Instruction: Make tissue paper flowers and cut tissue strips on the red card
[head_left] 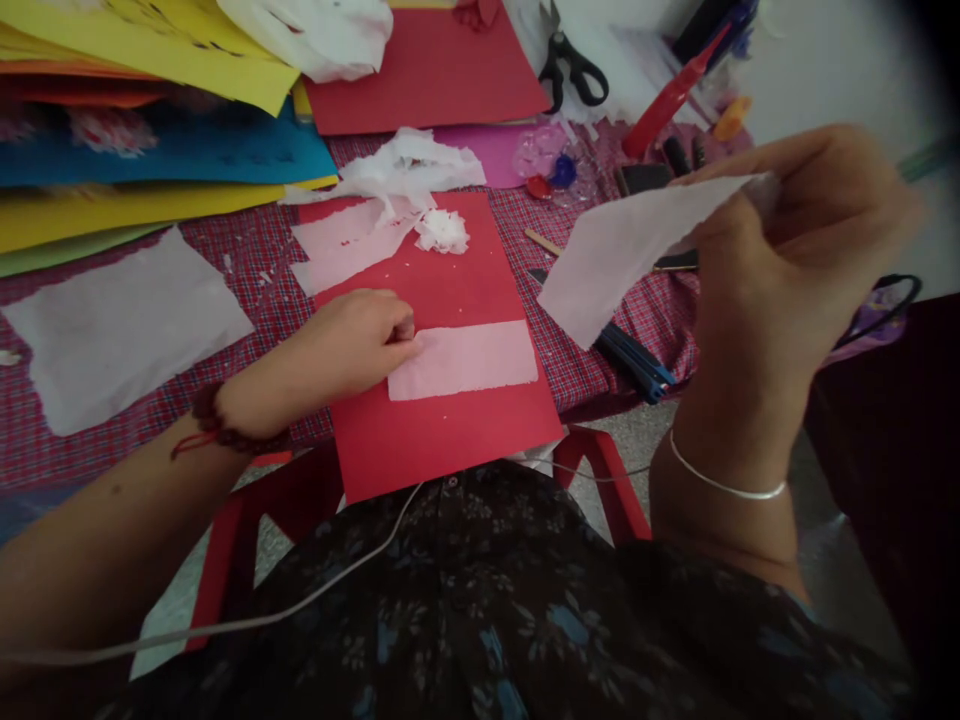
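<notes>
My left hand (360,335) is closed, its fingers curled and its thumb and fingertip at the upper left corner of a white tissue paper strip (472,362). That strip lies flat on a sheet of red paper (442,440). Raised on the right, my right hand (787,220) pinches a second tissue paper piece (622,250), which hangs down to the left. Farther up the red sheet are a small heap of white paper bits (442,231) and torn tissue (352,240).
A larger tissue sheet (127,325) lies left on the checked cloth (292,425). Stacked coloured paper (165,150) fills the upper left. Black scissors (570,70), a red tube (667,105) and a dark blue stapler-like tool (634,360) lie rightward. A thin cable (315,597) crosses my lap.
</notes>
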